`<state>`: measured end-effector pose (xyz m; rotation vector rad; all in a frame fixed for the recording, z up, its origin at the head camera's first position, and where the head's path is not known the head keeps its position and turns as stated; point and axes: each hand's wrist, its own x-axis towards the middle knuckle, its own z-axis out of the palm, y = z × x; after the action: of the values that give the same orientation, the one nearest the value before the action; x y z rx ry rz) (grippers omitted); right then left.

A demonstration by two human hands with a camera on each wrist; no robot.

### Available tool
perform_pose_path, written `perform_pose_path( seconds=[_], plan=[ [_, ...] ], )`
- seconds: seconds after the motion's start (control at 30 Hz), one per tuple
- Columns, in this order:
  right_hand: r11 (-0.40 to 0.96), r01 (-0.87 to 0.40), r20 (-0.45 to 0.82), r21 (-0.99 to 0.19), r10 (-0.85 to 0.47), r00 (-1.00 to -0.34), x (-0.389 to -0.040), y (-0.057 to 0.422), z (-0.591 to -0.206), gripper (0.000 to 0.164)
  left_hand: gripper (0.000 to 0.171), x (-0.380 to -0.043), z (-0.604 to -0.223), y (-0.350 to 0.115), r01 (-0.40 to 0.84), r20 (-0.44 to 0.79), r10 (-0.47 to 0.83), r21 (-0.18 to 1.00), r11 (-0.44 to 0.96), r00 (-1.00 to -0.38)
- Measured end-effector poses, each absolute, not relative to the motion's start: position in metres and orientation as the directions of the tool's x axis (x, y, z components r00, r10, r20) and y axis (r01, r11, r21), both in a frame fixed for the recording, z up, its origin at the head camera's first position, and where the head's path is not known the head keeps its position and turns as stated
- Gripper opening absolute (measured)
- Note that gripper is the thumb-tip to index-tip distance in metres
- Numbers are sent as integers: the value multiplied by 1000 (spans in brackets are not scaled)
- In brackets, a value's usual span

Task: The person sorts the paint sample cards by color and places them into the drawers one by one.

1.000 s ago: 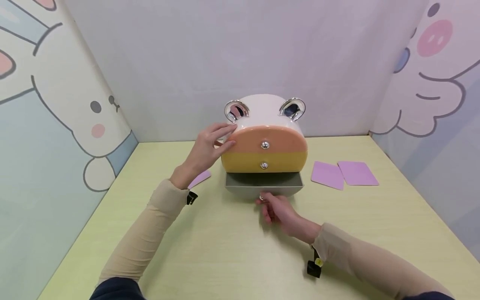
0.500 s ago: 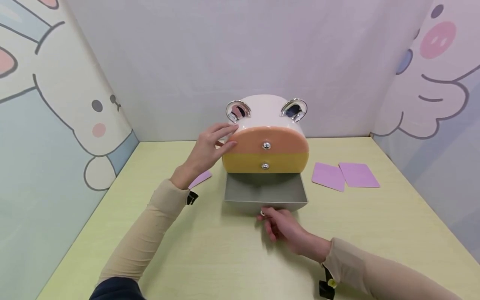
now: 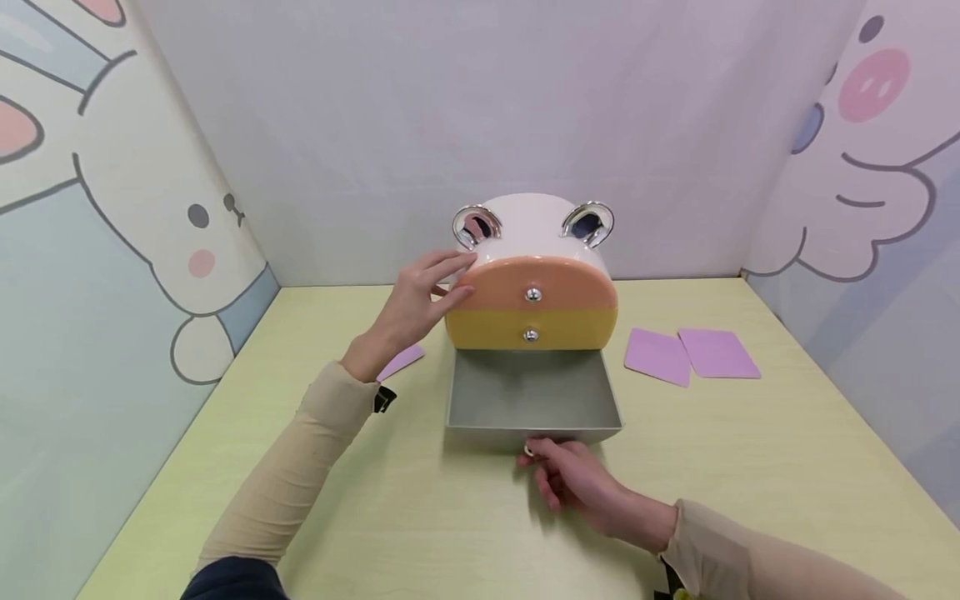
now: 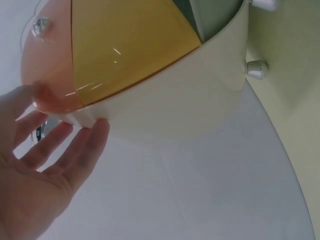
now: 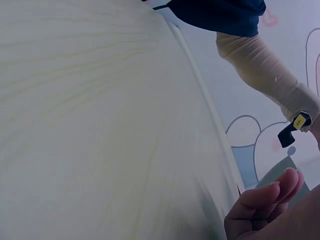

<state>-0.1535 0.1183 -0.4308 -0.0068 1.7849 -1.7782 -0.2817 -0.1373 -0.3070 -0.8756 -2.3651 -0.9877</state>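
A small drawer box (image 3: 528, 221) with a white body, silver ears, an orange top drawer (image 3: 495, 285) and a yellow middle drawer (image 3: 487, 327) stands near the back of the table. Its grey bottom drawer (image 3: 532, 387) is pulled well out, and no contents show inside. My right hand (image 3: 581, 487) pinches the silver knob (image 3: 529, 448) of that drawer between thumb and finger. At the box's upper left, my left hand (image 3: 416, 296) rests with fairly straight fingers on the side and its thumb on the orange front. The right wrist view shows curled fingers (image 5: 257, 202); the knob is hidden there.
Two purple paper squares (image 3: 657, 357) lie right of the box. Another purple piece (image 3: 402, 359) is partly hidden behind the left forearm. Silver feet (image 4: 256, 69) show under the box. Cartoon-printed walls (image 3: 187, 275) border the pale yellow table (image 3: 420, 533).
The grey bottom drawer has slid further out toward me, my right hand moving with its knob. My left hand has stayed on the box.
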Motion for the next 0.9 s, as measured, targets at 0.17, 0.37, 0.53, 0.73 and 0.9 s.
perform_pose_path(
  seconds=[0.17,0.37,0.53,0.73,0.9],
  plan=[
    [96,408,-407,-908,-431,-805,-152,119,-432,40,45,-283,-318,-156,612,528,327,564,555,-784],
    [94,411,-408,-907,-444,-798,-152,121,-433,44,55,-296,-343,-200,349,237,259,555,755,-937],
    [98,412,-410,-906,-447,-795,-152,122,-432,48,81,-306,-373,-231,167,-113,225,381,909,-968],
    [97,414,-409,-905,-463,-786,-151,125,-430,48,94,-309,-393,-246,93,-265,194,352,932,-945],
    [106,405,-403,-908,-482,-778,-150,130,-427,43,94,-308,-395,-247,98,-279,202,346,933,-939]
  ],
)
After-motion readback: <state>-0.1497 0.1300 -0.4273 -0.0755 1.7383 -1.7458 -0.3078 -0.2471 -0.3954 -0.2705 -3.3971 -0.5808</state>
